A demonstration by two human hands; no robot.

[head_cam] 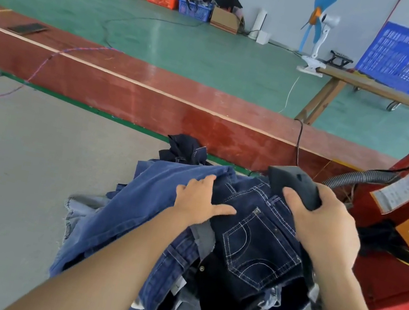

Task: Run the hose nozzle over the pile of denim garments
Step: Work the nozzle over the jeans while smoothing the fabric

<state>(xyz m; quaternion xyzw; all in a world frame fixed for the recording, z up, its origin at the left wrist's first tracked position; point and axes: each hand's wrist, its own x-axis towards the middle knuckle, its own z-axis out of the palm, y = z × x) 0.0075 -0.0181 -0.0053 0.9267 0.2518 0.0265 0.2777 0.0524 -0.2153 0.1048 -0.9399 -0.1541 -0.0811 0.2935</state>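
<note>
- The pile of denim garments (pixel 184 233) lies on a grey table (pixel 16 176), in front of the person.
- The left hand (pixel 199 200) rests flat on a mid-blue pair of jeans (pixel 128 209), fingers straight and spread.
- The right hand (pixel 326 231) grips the black hose nozzle (pixel 293 184), fingers curled over it, at the pile's far right edge above dark jeans (pixel 257 249).
- A ribbed grey hose (pixel 352 178) curves toward a red machine (pixel 400 244) on the right.

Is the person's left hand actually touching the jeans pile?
Touching. The head view shows the left hand lying flat, fingers spread, on the blue denim of the pile, with no gap beneath the palm.
</note>
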